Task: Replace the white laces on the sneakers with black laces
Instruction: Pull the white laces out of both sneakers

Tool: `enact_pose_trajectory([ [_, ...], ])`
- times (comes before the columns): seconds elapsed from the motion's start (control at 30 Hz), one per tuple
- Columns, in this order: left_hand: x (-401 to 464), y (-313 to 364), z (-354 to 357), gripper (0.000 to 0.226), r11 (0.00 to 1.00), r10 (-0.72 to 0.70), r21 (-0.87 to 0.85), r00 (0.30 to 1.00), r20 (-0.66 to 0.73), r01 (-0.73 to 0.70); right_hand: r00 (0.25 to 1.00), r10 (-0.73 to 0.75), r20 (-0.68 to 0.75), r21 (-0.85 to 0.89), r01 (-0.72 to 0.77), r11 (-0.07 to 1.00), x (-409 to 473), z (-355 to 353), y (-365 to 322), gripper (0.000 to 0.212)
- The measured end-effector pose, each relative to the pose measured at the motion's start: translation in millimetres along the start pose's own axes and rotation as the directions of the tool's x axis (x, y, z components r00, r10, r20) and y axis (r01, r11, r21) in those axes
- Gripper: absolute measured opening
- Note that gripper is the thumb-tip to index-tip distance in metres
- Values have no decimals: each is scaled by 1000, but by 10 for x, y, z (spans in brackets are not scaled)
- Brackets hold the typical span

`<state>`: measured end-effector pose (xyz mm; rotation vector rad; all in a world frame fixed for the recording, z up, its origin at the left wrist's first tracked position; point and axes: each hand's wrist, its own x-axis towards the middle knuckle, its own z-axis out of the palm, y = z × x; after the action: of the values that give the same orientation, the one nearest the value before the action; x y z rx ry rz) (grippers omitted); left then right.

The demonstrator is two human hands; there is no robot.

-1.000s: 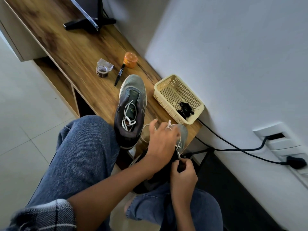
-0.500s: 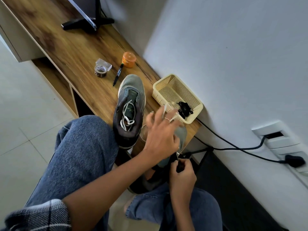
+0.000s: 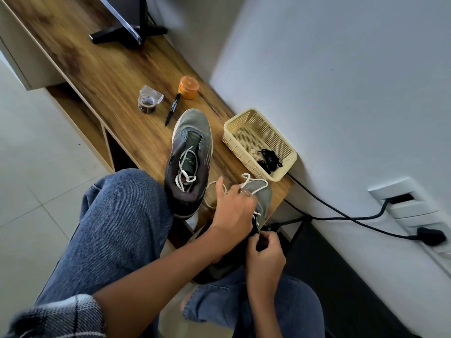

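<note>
Sneakers, two: one (image 3: pixel 189 159) lies flat on the wooden shelf (image 3: pixel 102 76) by its near edge, toe pointing away, with a loosened white lace (image 3: pixel 184 172) in its upper eyelets; the second (image 3: pixel 262 201) is held off the shelf's near right corner, over the person's lap. Half a second ago the left hand (image 3: pixel 233 211) was raised with fingers spread above the held sneaker; it is now lowered onto the sneaker, fingers curled, with a loop of that sneaker's white lace (image 3: pixel 252 182) passing over the fingertips. The right hand (image 3: pixel 264 254) remains at the sneaker's heel end, thumb and fingers pinched around its dark collar. The flat sneaker has not moved.

Edges and room: the flat sneaker's heel overhangs the near edge, touching the raised left knee (image 3: pixel 122 211). A cream basket (image 3: pixel 240 132) sits at the right end of the shelf against the wall, just beside the flat sneaker and apart from it; one bundle of black laces (image 3: pixel 269 159) lies in its near corner. Bare shelf lies open between the sneaker and a monitor stand (image 3: pixel 127 35) at the far end, save for a small cluster: one tape roll (image 3: pixel 146 106), one clear box (image 3: pixel 151 95) touching it, one black marker (image 3: pixel 172 108) and one orange jar (image 3: pixel 189 87). Two black cables (image 3: pixel 341 213) run along the wall to the right.
</note>
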<state>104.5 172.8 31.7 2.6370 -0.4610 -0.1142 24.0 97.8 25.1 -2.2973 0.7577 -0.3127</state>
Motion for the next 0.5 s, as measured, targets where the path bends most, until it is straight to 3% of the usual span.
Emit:
enact_pose_trajectory([
  [0.27,11,-1,-20,24,981,20,-193,996,87,-2,998,52,-31,26,-51,998,27,51,-17,9],
  [0.4,26,-38,-26,16,978,21,-208,992,121,4,995,87,39,131,-92,987,35,82,-19,32],
  [0.5,26,-47,-22,12,973,16,-229,992,127,13,995,77,63,141,-85,986,56,104,13,36],
])
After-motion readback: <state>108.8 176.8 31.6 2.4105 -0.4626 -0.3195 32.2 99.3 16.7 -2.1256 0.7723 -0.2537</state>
